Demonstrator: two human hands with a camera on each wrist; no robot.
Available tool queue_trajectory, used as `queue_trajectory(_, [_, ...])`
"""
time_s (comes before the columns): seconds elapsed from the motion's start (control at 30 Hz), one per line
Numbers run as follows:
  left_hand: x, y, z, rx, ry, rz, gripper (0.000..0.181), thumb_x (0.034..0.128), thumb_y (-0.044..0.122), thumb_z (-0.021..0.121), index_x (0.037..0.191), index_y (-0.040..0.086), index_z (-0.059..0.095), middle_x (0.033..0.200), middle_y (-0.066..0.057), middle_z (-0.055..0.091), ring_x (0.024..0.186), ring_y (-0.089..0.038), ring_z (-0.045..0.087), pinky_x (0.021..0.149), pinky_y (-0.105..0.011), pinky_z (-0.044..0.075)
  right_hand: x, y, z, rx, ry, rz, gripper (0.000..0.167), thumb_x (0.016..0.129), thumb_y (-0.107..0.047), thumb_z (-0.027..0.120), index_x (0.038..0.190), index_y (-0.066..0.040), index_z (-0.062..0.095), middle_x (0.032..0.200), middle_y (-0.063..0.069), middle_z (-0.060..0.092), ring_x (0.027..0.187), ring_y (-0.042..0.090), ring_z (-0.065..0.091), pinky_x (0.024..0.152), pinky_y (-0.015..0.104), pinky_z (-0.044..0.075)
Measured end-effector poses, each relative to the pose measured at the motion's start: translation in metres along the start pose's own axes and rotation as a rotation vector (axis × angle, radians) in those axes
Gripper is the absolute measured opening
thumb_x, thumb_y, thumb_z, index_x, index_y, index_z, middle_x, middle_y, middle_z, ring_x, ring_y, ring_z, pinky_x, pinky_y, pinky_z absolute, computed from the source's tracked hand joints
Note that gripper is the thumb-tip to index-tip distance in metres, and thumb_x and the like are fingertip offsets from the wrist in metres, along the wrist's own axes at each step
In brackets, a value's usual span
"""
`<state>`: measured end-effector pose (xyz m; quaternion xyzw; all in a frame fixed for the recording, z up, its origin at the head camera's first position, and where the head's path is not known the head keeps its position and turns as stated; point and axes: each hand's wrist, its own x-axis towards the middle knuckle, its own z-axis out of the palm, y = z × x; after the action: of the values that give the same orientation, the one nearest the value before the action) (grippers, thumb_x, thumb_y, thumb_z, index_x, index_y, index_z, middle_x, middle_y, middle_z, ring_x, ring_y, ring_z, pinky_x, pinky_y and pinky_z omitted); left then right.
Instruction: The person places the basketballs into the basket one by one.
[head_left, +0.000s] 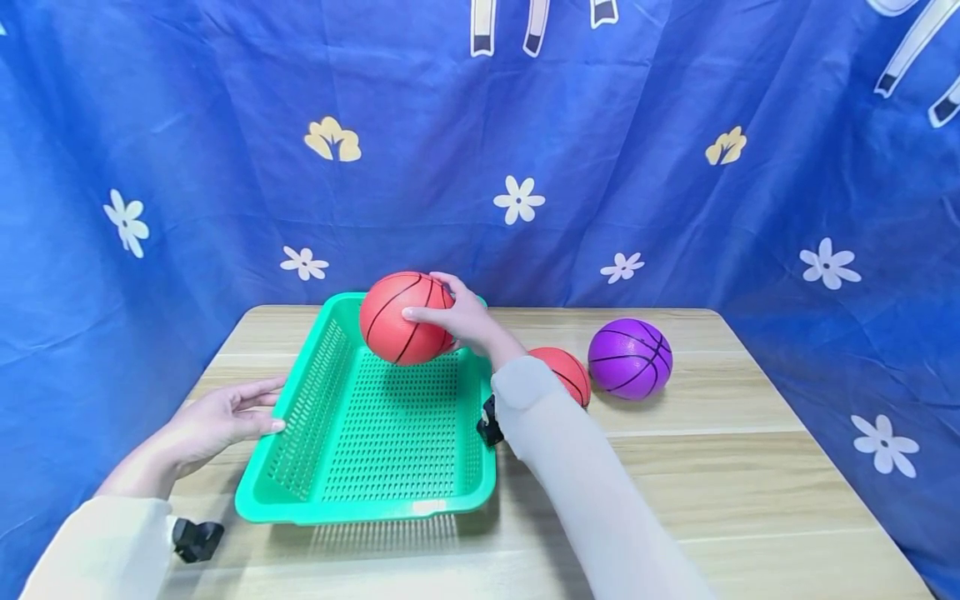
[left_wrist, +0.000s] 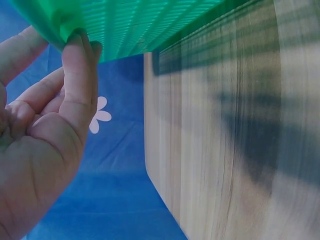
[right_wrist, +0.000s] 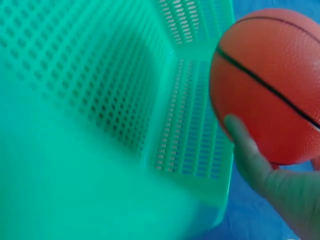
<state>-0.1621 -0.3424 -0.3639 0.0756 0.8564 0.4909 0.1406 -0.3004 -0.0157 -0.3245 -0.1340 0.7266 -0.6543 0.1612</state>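
Blue flowered cloth (head_left: 420,167) behind wooden bench (head_left: 712,467). Right hand (head_left: 468,319) clamped round red ball (head_left: 401,321), over far end of green basket (head_left: 367,510). Left hand (head_left: 213,425) pinches basket's left rim. Second red ball (head_left: 566,373), partly behind sleeve (head_left: 585,475), near purple ball (head_left: 630,360).

Head view: can't fully see the lower red basketball (head_left: 564,372) at four o'clock, behind the right sleeve (head_left: 585,483). Right wrist view: find the green basket (right_wrist: 115,195) blurred at seven o'clock, the held red basketball (right_wrist: 270,85) cropped at three.
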Motion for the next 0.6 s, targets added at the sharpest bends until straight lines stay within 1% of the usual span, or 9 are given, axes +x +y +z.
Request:
queue_trajectory(0.07, [0.0,0.0,0.0,-0.001,0.001,0.001,0.076,0.0918,0.017,0.065,0.147,-0.009,0.021,0.137,-0.033,0.04,0.102,0.002,0.054,0.082,-0.025,0.051,0.002,0.0,0.005,-0.007,0.006,0.003,0.077,0.077,-0.029,0.08,0.141,-0.028,0.038,0.127,0.002,0.048,0.113,0.027,0.049,0.064,0.042,0.057])
queue_trajectory(0.23, [-0.001,0.0,0.001,0.001,0.003,0.009,0.075,0.0917,0.017,0.065,0.146,-0.01,0.021,0.137,-0.033,0.04,0.102,0.001,0.053,0.082,-0.025,0.05,0.003,0.003,0.018,-0.032,0.023,0.014,0.079,0.076,-0.034,0.08,0.142,-0.028,0.037,0.125,0.001,0.048,0.112,0.026,0.049,0.066,0.04,0.056])
queue_trajectory(0.37, [-0.002,0.001,0.001,0.003,0.004,0.009,0.075,0.0917,0.017,0.065,0.146,-0.01,0.021,0.137,-0.033,0.041,0.103,-0.001,0.054,0.082,-0.026,0.051,0.004,0.011,0.028,-0.049,0.047,0.024,0.081,0.074,-0.037,0.081,0.142,-0.029,0.037,0.125,0.0,0.049,0.11,0.025,0.049,0.066,0.039,0.056])
queue_trajectory(0.5, [-0.002,0.002,0.001,0.013,0.008,-0.006,0.076,0.0916,0.02,0.065,0.147,-0.009,0.022,0.137,-0.032,0.041,0.105,-0.006,0.056,0.083,-0.025,0.05,0.007,0.02,0.038,-0.059,0.074,0.047,0.08,0.073,-0.038,0.082,0.14,-0.031,0.039,0.124,0.001,0.048,0.109,0.026,0.05,0.062,0.04,0.056])
queue_trajectory(0.6, [-0.002,0.002,0.001,0.021,0.012,-0.01,0.076,0.0915,0.02,0.066,0.147,-0.008,0.022,0.136,-0.031,0.044,0.105,-0.007,0.056,0.083,-0.025,0.05,0.009,0.025,0.044,-0.063,0.089,0.068,0.079,0.073,-0.038,0.082,0.139,-0.033,0.04,0.123,0.002,0.048,0.108,0.028,0.051,0.059,0.04,0.056])
